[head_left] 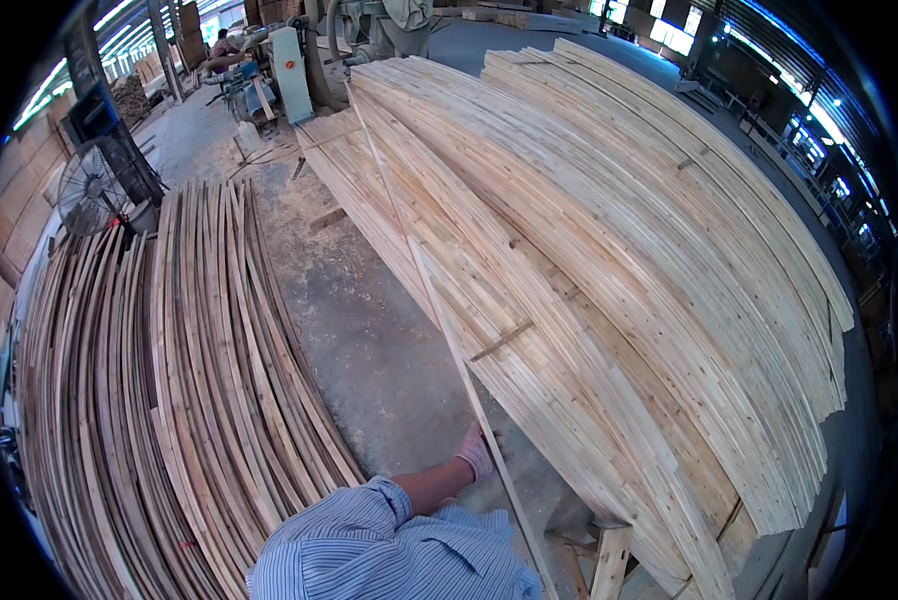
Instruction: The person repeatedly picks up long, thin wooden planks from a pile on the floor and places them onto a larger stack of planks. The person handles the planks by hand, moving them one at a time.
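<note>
A long thin wooden strip (453, 345) runs slantwise from the far end of the board stack down to the lower edge of the view. My left hand (477, 455), in a pale pinkish glove, is closed around this strip along its near half. The strip partly covers my fingers. From the striped shirt sleeve, my left forearm reaches to the right toward it. My right hand does not show. Beyond the strip lies a wide stack of pale boards (609, 250), its layers spread unevenly. The strip's far part passes over the stack's left side.
Many long narrow strips (209, 340) lie in bundles on my left. A standing fan (94, 185) and a bucket (143, 217) are beyond them. Machinery with a pale green cabinet (291, 75) stands at the far end, a person (225, 45) near it. Sawdust covers the concrete floor (354, 330).
</note>
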Demonstrator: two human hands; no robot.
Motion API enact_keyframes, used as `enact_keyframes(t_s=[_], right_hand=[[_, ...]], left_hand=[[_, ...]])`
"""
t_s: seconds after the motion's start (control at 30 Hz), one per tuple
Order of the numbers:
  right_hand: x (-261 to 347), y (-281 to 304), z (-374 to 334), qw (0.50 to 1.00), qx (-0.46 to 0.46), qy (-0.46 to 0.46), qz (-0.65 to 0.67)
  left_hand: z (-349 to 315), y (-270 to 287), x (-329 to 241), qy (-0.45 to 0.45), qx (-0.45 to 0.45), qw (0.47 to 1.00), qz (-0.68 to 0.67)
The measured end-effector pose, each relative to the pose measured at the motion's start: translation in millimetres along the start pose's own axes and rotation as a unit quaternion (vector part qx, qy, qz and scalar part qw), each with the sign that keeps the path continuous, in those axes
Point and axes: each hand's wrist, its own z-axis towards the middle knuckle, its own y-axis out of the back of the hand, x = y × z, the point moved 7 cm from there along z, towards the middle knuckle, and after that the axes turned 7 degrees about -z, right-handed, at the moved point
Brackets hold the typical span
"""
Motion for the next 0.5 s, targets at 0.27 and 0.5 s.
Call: enact_keyframes(t_s=[0.27, 0.5], right_hand=[[-67, -24, -37, 0.991, 0.041, -0.129, -0.016], [-68, 15, -66, 0.987, 0.099, -0.122, -0.037]], left_hand=[[-35, 6, 41, 0.072, 0.068, 0.995, 0.011], [-50, 54, 79, 0.034, 0.064, 0.997, 0.025]])
